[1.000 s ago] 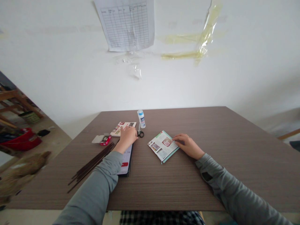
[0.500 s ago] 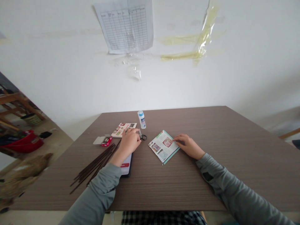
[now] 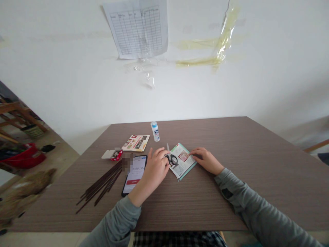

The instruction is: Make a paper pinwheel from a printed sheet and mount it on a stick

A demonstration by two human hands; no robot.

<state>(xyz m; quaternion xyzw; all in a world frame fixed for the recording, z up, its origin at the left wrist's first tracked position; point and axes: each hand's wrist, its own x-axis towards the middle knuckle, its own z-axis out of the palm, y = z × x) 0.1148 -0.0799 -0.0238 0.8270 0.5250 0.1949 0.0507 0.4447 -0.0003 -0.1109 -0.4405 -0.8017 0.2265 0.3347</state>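
My left hand [image 3: 157, 168] is closed on a small pair of scissors [image 3: 172, 159] with black handles, their blades pointing up and away. The scissors are over the left side of a stack of printed paper [image 3: 183, 156], which lies turned at an angle on the table. My right hand [image 3: 207, 160] rests at the right edge of that paper, thumb and fingertips together on it; whether they pinch the sheet is hard to see. Left of my left hand lies a phone [image 3: 135, 174] with a timer on its screen, partly hidden by the wrist.
On the brown table [image 3: 218, 202], a glue bottle [image 3: 155, 131] stands at the back. Further left are a printed booklet [image 3: 136, 142], an opened small red box [image 3: 117, 155] and a bundle of thin dark sticks [image 3: 102, 183]. A white wall [image 3: 77, 68] rises behind the table.
My left hand has picked up the scissors from beside the booklet and moved right and nearer, over the paper. More of the phone now shows. My right hand has stayed in place.
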